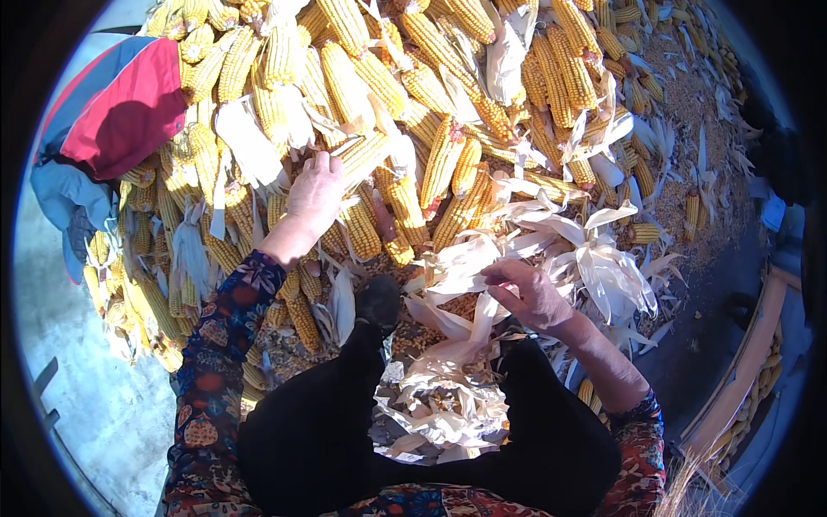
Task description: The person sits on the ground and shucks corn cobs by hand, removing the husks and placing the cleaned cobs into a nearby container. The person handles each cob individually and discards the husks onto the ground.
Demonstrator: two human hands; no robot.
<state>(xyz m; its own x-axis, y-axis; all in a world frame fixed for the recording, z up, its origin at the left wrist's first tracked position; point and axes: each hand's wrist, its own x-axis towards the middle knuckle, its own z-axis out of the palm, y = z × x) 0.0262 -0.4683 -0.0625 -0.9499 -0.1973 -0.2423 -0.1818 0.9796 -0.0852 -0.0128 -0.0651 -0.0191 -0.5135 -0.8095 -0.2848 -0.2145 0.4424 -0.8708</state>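
Note:
My left hand [316, 194] rests at a corn cob [364, 158] on the heap, its fingers at the cob's left end; whether they grip it is unclear. Pale husk covers part of that end. My right hand [526, 294] hovers over loose dry corn husks [459, 258], fingers curled and thumb apart, with no cob in it. Around my left hand lie many yellow cobs [358, 229], some with husk leaves attached. Between my legs more stripped husks [446, 400] are piled on the ground.
A red and blue cloth garment [123, 110] lies on the heap's left side. Loose kernels [698, 110] and husk scraps spread at the upper right. A wooden board [743, 375] stands at the lower right, with cobs behind it. My dark shoe [378, 300] is against the heap.

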